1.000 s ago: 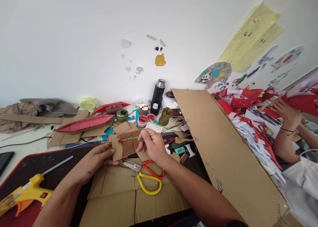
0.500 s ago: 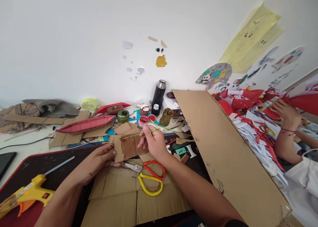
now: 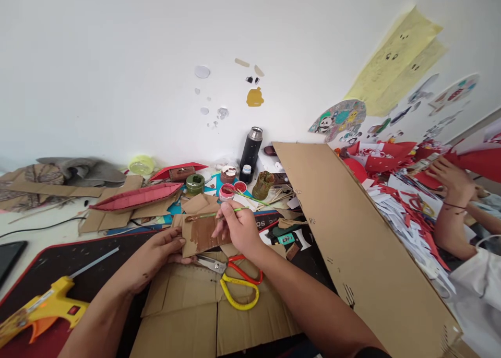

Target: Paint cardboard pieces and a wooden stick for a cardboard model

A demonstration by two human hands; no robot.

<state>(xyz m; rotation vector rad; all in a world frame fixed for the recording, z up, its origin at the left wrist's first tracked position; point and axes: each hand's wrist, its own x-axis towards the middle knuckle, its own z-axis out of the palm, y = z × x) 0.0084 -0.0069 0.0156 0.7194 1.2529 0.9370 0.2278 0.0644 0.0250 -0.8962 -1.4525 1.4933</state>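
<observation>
My left hand (image 3: 166,246) grips the left edge of a small cardboard piece (image 3: 189,247), thumb on top. Brown paint covers much of that piece's face. Closed around a thin green paintbrush (image 3: 207,215), my right hand (image 3: 237,225) is over the piece's right part, and the bristles rest near its upper left. Scissors (image 3: 239,290) with one red and one yellow handle lie just below, on a larger cardboard sheet (image 3: 183,326). Behind my hands stand a green paint jar (image 3: 194,184), pink paint pots (image 3: 226,191) and a brown-green pot (image 3: 263,186).
A yellow glue gun (image 3: 55,306) lies at the lower left. A black flask (image 3: 251,152) stands by the wall. One long cardboard panel (image 3: 352,233) slants along the right; beyond it, another person's hand (image 3: 450,178) is among red and white paper.
The brush tip has shifted slightly left along the upper part of the painted piece, with my right hand. My left hand keeps its hold.
</observation>
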